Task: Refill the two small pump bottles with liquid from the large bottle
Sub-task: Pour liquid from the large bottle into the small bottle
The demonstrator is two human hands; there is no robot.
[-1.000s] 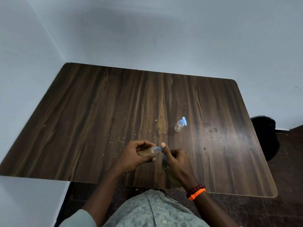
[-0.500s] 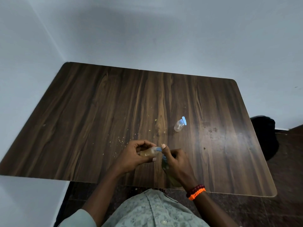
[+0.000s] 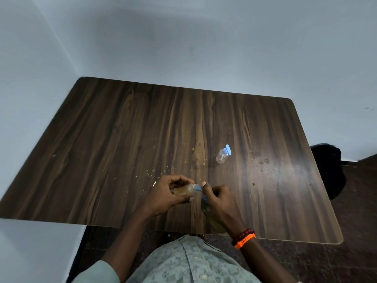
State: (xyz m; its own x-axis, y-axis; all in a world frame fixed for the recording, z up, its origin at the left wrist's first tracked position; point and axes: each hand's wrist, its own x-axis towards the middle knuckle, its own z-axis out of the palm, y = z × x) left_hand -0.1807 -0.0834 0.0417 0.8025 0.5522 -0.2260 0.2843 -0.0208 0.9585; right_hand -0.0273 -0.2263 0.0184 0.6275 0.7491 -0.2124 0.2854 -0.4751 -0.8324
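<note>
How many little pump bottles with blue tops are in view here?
2. One small pump bottle stands alone on the table; the other small bottle, holding yellowish liquid, is gripped in the left hand. None seem hidden.

Only one view, head-worn, wide-angle, looking forward and steeply down over the person's own chest onto the desk (image 3: 122, 150). Set close above the near desk edge, so the left hand (image 3: 165, 194) and right hand (image 3: 219, 201) sit low and centre, with the far edge and the corner of two pale walls (image 3: 183, 37) filling the upper half. Bent lines at the frame's sides from the wide lens, a strip of dark floor (image 3: 359, 201) along the right, no second view to share anything with.
</note>
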